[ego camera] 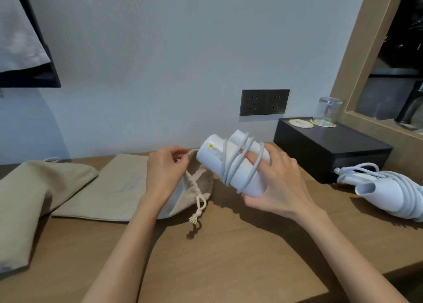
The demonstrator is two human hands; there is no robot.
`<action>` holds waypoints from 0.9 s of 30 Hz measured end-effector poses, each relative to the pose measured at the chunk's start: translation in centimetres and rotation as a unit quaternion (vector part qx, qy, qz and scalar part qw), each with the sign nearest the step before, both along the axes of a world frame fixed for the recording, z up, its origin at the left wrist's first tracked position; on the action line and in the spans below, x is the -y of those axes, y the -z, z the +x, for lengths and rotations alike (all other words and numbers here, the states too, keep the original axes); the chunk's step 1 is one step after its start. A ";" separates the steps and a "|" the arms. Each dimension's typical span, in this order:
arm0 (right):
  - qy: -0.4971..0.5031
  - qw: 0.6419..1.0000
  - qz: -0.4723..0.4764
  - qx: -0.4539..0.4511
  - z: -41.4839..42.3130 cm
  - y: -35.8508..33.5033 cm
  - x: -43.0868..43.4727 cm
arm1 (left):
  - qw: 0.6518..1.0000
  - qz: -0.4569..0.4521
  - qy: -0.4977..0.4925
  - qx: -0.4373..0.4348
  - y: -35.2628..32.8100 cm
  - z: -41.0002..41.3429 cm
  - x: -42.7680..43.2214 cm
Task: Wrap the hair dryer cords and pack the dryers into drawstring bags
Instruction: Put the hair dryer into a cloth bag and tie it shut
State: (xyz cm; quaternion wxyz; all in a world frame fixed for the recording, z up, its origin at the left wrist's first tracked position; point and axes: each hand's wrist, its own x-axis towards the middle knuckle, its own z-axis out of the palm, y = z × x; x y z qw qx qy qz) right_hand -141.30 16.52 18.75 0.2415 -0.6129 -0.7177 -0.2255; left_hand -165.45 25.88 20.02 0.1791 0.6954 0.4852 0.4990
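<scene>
The right hand (281,183) grips a dryer (212,152) above the counter (229,257), fingers curled round the smooth white barrel and over the loops of grey cord (229,174) wound about it. The dryer is tilted, with its blunt end at the mouth of a bag (119,188). The left hand (168,172) pinches the rim of that mouth between thumb and fingertips and holds it lifted. The bag is beige woven cloth and lies flat behind the hand. Its cream drawstring (199,207) dangles with a knotted, frayed end just above the wood.

To the left a bulging bag (34,195) of the same cloth touches the flat one. On the right a second dryer (386,197), also wound in cord, lies near a matte black box (320,156) set against the wall. An upturned glass (327,111) stands on the box. Bare wood-grain counter stretches between the hands and the near edge, which shows at lower right.
</scene>
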 end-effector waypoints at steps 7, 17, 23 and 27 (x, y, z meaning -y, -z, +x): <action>-0.027 0.983 -0.068 0.167 -1.9 -0.7 1.1 | 0.996 -0.025 0.021 0.077 -0.9 0.1 0.7; -0.062 0.969 -0.138 0.196 -5.5 -1.7 0.8 | 0.989 -0.001 0.068 0.132 -1.5 0.7 2.1; -0.054 0.975 -0.188 0.108 -7.1 -2.1 0.3 | 0.982 -0.027 0.140 0.125 -1.8 1.3 2.7; -0.077 0.966 -0.242 -0.050 -5.8 -1.9 0.6 | 0.984 -0.045 0.148 0.087 -1.5 1.2 2.7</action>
